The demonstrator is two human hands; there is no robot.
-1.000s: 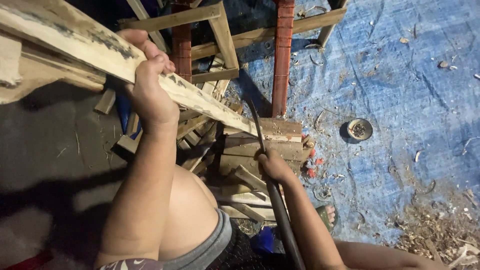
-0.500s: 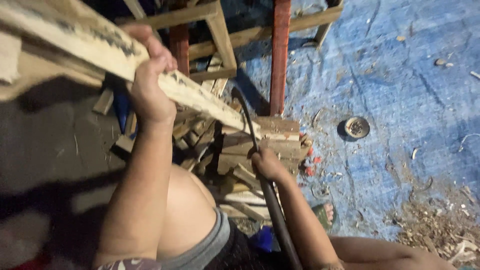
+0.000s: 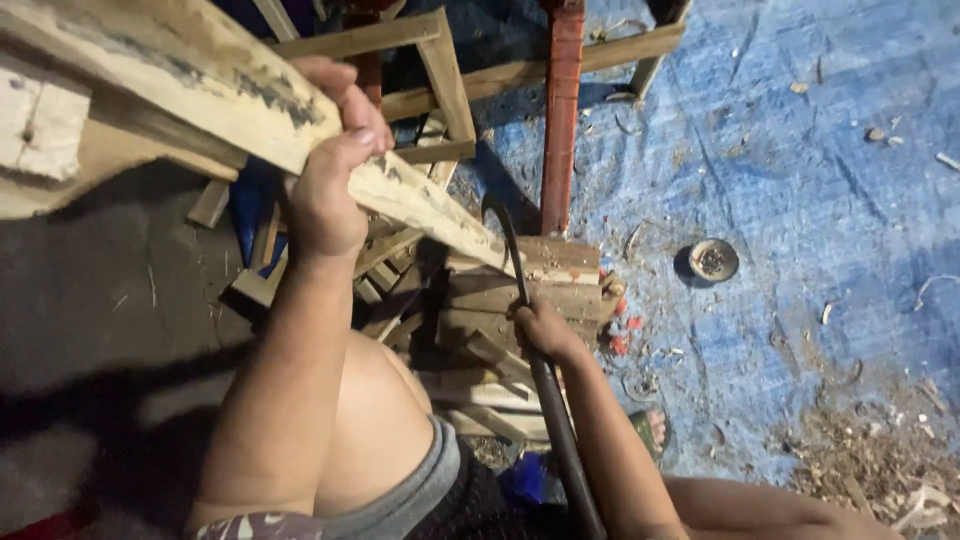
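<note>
**Plank under strain, bar hooked at its low end**

Head view: my left hand (image 3: 325,190) is clenched around a long, weathered wooden plank (image 3: 200,85) that slants from the upper left down to the heap of scrap wood pieces (image 3: 490,330) in front of my knee. My right hand (image 3: 545,328) is closed tight on the shaft of a dark curved pry bar (image 3: 530,330), whose hooked tip sits right at the plank's lower end, touching or nearly touching where it meets the pile; I cannot tell whether the tip is truly seated under anything.

The risks, as I judge them: if the hook is only catching an edge, it may slip free and the bar could jerk back toward my bare leg. The plank looks rough and splintery, so a sudden release could drag it through my palm. The loose offcuts under it could shift and roll, and my foot (image 3: 655,428), near the pile on the blue tarp (image 3: 800,160), could get struck. A wooden frame (image 3: 440,90) and a red post (image 3: 560,110) stand just beyond, close enough for a swinging plank to knock.
</note>
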